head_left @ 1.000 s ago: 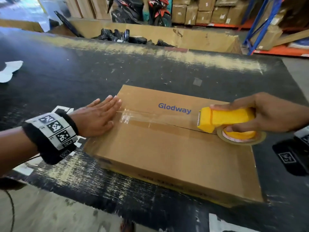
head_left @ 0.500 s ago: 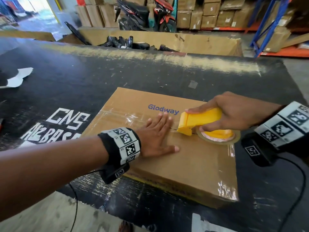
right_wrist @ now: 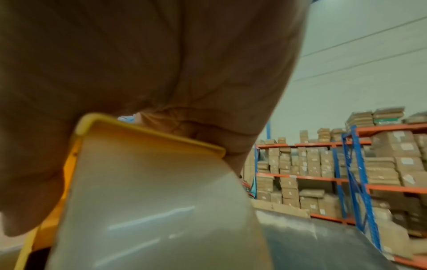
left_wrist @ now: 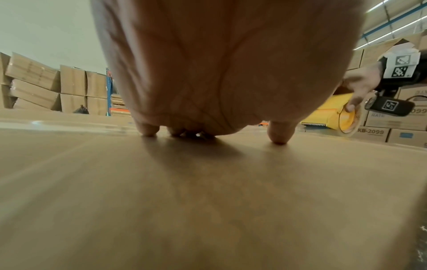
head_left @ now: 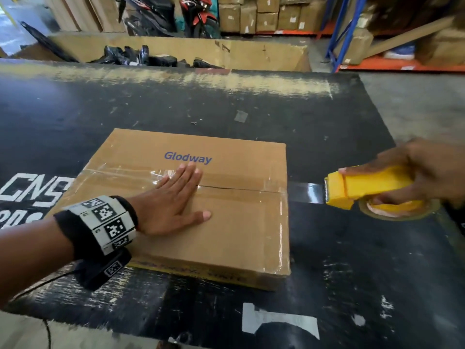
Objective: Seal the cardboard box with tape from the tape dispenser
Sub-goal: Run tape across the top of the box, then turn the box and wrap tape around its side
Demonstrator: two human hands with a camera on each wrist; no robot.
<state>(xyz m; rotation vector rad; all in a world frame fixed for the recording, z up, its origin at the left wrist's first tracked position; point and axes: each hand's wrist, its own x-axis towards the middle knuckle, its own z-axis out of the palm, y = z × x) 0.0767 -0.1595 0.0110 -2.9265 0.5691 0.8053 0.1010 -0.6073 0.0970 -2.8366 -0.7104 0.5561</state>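
The flat brown cardboard box lies closed, clear tape along its seam. The tape stretches rightward to the yellow tape dispenser beyond the box's edge.

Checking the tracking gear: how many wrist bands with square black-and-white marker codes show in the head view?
1. The black wrist band with white marker codes sits on the left hand's wrist, over the brown cardboard box. The right hand's wrist lies out of frame.

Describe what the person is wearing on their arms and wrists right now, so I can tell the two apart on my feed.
Both forearms are bare, with no sleeves or gloves. The left hand has a black wristband ringed with white square-code markers, a black tagged camera module below, and a thin dark cable. The right hand wears the same white markers and black tagged module.
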